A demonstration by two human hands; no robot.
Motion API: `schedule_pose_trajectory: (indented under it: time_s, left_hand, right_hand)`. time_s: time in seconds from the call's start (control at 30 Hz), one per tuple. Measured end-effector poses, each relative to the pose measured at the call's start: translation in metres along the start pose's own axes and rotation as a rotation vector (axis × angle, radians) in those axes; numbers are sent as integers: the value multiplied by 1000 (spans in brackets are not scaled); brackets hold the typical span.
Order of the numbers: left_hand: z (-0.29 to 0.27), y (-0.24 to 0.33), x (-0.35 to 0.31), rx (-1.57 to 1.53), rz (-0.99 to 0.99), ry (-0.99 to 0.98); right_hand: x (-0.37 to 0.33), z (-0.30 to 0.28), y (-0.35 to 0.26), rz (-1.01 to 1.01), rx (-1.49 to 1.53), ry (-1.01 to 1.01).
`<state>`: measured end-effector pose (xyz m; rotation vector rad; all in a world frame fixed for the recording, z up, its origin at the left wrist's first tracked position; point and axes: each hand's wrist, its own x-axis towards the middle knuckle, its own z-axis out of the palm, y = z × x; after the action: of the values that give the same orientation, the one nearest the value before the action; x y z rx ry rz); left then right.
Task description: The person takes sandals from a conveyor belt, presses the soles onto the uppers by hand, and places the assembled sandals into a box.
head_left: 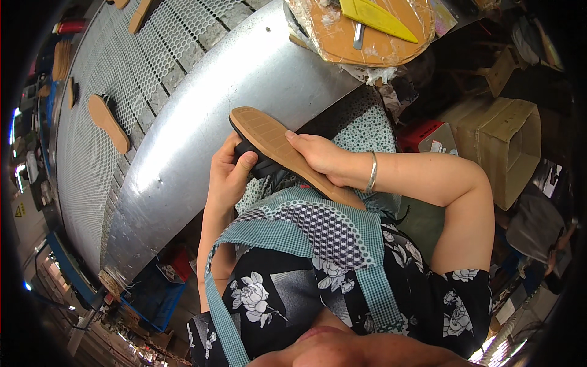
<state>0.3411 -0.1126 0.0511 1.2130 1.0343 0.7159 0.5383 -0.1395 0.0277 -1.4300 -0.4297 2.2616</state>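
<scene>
Centre: sandal, tan sole toward the viewer, its edges gripped by the right hand, its black straps by the left hand. Left: mesh surface bearing footwear. Top right: yellow tool on a round board.

Held near the checked apron: sandal with grooved tan sole turned upward and black straps beneath; slants from one end close to the apron to a rounded tip farther off.
</scene>
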Motion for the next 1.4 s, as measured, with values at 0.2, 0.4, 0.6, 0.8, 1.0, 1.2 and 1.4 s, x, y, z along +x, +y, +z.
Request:
schedule_pose_trajectory:
  time_s: [0.2, 0.4, 0.6, 0.8, 1.0, 1.2, 1.4]
  left_hand:
    - [9, -4, 4, 1, 3, 34]
    - [42, 31, 1, 702, 131, 246]
    - [44, 33, 23, 1118, 102, 230]
    - [37, 5, 52, 1252, 271, -202]
    - [43, -10, 65, 1239, 353, -54]
    - [41, -40, 84, 1335, 355, 145]
    - [39, -30, 61, 1223, 399, 135]
  right_hand:
    - [4, -15, -7, 45, -82, -67]
    - [-3, -46, -5, -342, -490, -204]
    - [-14, -53, -18, -549, -1118, -103]
    - [24, -77, -9, -526, -1169, -83]
    - [55, -91, -7, -594, -1130, 36]
    - [84, -91, -9, -685, -1157, 28]
    - [67, -79, 11, -716, -1240, 134]
